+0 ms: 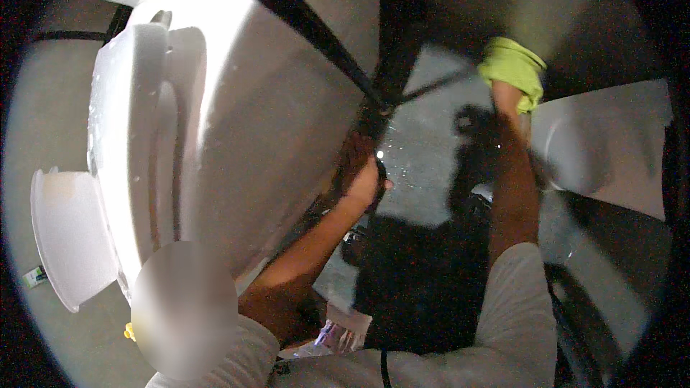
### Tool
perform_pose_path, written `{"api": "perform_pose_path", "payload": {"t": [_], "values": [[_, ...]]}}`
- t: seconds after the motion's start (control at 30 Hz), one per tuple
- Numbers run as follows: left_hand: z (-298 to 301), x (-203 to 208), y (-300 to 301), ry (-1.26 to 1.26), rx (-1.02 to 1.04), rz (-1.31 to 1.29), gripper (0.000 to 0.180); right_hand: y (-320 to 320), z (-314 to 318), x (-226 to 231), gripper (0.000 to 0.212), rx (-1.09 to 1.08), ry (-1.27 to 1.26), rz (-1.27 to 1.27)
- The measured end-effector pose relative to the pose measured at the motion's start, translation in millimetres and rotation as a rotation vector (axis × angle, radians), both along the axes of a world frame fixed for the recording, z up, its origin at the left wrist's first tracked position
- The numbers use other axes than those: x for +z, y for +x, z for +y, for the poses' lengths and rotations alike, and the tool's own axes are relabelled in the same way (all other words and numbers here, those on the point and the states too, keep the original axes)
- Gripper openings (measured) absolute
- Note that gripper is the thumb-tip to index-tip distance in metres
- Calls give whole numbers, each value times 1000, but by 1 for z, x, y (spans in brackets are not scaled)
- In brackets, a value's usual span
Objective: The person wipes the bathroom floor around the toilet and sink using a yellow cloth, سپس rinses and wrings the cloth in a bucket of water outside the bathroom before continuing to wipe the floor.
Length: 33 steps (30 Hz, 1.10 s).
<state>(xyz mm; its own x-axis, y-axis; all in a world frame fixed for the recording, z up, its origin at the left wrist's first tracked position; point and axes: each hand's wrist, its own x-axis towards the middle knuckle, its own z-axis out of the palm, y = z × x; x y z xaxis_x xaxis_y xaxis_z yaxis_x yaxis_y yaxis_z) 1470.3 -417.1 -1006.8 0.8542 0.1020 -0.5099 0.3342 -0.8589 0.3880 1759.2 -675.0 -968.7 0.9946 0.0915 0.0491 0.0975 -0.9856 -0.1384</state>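
My right arm stretches forward, and a yellow-green cloth covers most of my right hand, which holds it against a dark surface. The fingers are hidden under the cloth. Near the middle, my left hand is closed at the dark edge beside a large white panel. Something dark shows by its thumb, too dim to make out. A long black bar runs down from the top and ends just above my left hand.
Water drops dot a raised white part at the left, with a white round-edged piece below it. A pale panel stands at the right. Grey floor shows between, partly in shadow. A blurred oval hides the lower left.
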Motion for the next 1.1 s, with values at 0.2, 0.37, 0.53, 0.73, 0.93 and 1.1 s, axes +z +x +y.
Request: {"api": "perform_pose_path", "payload": {"t": [0.2, 0.37, 0.53, 0.73, 0.93, 1.1], "values": [[2, 3, 10, -19, 38, 40, 114, -108, 72, -13, 34, 315, 222, -82], [-13, 37, 18, 304, -97, 33, 114, -120, 70, -5, 33, 387, 367, -84], [19, -39, -10, -116, 140, -157, 88, 25, 63, 35, 33, 99, 190, 97], [-10, 10, 15, -97, 72, -3, 111, -1, 91, -14, 33, 191, 182, 58], [10, -14, 0, -238, 208, 54, 117, -134, 114, -8, 33, 453, 343, 111], [-15, 17, 10, 56, -44, 87, 113, -128, -8, -22, 37, 246, 337, -107]]}}
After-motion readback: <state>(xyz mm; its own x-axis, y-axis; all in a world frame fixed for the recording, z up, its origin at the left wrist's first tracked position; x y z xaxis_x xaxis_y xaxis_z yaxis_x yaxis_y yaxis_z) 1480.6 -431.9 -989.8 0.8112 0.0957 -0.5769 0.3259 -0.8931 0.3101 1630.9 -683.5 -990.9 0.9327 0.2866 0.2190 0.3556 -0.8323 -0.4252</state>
